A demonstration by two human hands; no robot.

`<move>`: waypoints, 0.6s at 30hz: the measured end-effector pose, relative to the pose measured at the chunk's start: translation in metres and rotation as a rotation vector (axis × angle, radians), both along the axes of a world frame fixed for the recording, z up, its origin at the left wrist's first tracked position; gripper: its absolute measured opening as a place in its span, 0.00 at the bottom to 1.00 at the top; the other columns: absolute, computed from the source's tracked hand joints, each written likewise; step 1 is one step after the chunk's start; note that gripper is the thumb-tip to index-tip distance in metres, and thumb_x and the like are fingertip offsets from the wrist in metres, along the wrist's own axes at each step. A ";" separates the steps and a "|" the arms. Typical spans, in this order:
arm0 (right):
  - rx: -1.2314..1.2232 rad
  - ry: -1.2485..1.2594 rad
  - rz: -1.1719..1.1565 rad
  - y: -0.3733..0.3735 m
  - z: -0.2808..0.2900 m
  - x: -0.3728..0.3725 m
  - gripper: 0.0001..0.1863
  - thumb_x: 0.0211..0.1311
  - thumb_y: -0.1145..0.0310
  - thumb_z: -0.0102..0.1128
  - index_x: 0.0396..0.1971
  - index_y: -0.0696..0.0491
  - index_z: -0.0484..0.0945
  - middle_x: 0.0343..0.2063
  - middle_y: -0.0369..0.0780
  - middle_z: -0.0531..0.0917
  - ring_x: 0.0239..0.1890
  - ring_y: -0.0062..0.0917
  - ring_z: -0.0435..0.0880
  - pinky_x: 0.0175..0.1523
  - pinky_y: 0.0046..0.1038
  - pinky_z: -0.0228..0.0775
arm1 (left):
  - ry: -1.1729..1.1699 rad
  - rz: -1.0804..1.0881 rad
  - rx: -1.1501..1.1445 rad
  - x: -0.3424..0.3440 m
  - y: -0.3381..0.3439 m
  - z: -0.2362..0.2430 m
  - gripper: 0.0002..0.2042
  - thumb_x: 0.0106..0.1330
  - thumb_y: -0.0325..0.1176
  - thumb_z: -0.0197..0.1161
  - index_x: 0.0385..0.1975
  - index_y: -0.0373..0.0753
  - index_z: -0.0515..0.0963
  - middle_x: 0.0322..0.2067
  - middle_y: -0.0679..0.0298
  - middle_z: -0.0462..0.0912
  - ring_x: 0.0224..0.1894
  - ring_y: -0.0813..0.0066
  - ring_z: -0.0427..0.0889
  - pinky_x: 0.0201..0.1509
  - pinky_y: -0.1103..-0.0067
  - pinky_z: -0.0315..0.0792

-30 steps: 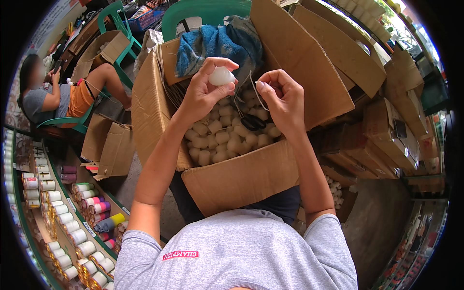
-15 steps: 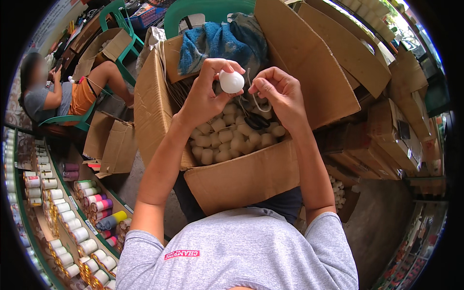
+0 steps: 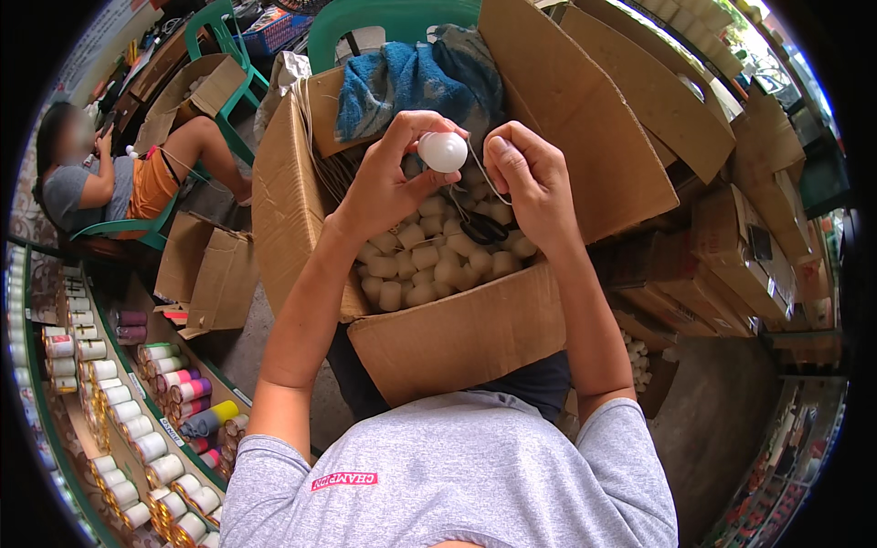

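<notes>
My left hand [image 3: 393, 178] grips a white rounded piece [image 3: 443, 152] by its sides, with its smooth round face turned up. Just to the right, my right hand [image 3: 530, 178] is pinched closed on a thin pale cord [image 3: 490, 185], which runs close beside the piece. Below both hands an open cardboard box [image 3: 457, 331] holds several pale cylindrical pieces [image 3: 422, 257] in a pile. A black-handled tool [image 3: 484, 229], probably scissors, hangs or lies over the pile, partly hidden.
A blue towel [image 3: 397, 87] lies at the box's back, before a green chair [image 3: 393, 20]. Cardboard boxes [image 3: 735, 256] are stacked at right. Shelves of thread spools [image 3: 164, 470] stand lower left. A seated person [image 3: 91, 183] holding a phone is at left.
The white piece has turned so its round face points up and has shifted right. My right hand has risen slightly and its fingers have curled closer around the cord.
</notes>
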State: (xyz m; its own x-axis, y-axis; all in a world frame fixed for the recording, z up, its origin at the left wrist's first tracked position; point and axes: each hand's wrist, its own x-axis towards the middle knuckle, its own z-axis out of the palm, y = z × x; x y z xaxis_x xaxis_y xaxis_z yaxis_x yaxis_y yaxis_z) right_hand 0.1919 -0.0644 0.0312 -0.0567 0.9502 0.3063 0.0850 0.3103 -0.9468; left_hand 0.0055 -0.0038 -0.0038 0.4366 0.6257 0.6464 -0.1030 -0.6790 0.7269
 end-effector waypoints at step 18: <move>0.434 -0.179 -0.187 -0.006 0.005 -0.007 0.10 0.55 0.85 0.60 0.35 0.57 0.82 0.32 0.39 0.81 0.33 0.23 0.83 0.40 0.23 0.77 | 0.044 0.184 0.086 -0.002 -0.004 0.010 0.24 0.46 0.26 0.77 0.46 0.45 0.80 0.44 0.66 0.78 0.49 0.71 0.77 0.52 0.73 0.75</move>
